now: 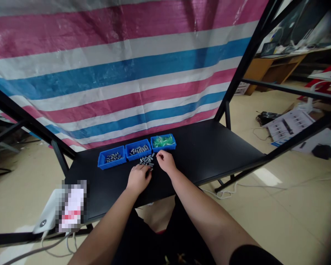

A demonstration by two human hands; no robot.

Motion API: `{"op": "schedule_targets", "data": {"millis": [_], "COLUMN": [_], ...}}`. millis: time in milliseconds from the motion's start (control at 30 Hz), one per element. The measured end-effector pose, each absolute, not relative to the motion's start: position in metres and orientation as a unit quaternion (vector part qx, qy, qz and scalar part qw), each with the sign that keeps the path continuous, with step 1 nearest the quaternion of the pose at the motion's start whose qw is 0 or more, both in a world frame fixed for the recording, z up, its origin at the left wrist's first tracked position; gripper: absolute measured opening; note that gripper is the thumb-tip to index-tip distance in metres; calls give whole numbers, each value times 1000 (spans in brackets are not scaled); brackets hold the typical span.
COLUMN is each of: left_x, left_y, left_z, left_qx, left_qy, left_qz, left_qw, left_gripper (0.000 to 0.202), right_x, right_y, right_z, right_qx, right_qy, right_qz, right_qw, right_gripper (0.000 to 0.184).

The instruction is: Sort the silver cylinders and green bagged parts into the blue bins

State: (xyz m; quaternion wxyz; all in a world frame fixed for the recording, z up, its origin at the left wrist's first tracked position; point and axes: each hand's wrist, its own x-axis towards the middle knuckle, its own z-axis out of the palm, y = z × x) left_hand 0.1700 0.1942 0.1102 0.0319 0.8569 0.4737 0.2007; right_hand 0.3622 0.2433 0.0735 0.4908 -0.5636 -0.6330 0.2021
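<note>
A small heap of grey metal parts (147, 161) lies on the black table (204, 154) in front of three blue bins. My left hand (138, 178) rests on the table just below the heap, its fingers curled together at the heap's near edge. My right hand (165, 161) sits to the right of the heap, fingers bent in a pinch close to the parts. What either hand holds is too small to make out.
The left blue bin (111, 158) and the middle blue bin (138, 150) hold grey parts; the right blue bin (163, 142) holds green ones. A striped tarp (121, 73) hangs behind. Black frame bars (248, 55) flank the table. A white device (48, 213) sits at the table's left corner.
</note>
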Motion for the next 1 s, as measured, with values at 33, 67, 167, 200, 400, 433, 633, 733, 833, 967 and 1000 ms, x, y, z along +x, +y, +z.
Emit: {"op": "schedule_targets", "data": {"millis": [33,67,167,200,400,433,633,733,833,967,1000], "left_x": [166,161,143,137,122,122,126,127,131,144,148], "left_y": [200,207,229,236,256,256,260,260,252,229,223], "left_z": [113,117,131,135,145,145,144,145,148,148,146], "left_qx": [852,844,812,802,789,787,773,775,774,790,805], "left_qy": [474,476,501,519,578,582,610,610,608,566,544], "left_qz": [222,247,299,295,203,197,169,164,176,226,229], "left_qw": [23,14,-15,-27,-43,-45,-37,-18,-22,-66,-62], "left_gripper": [17,19,26,27,30,31,33,32,30,27,27], "right_x": [362,362,362,362,363,363,363,363,362,362,362], "right_y": [243,243,243,243,244,244,243,243,243,244,244], "right_z": [74,74,75,75,73,73,75,76,76,75,75], "right_qx": [-565,-566,-569,-570,-568,-567,-575,-574,-573,-571,-569], "right_qy": [-632,-631,-630,-630,-631,-632,-630,-631,-632,-631,-632], "right_qz": [202,204,209,210,208,208,210,209,205,206,206], "right_qw": [490,490,485,484,486,486,478,478,480,483,484], "right_gripper": [15,15,14,14,14,14,14,14,14,14,14]}}
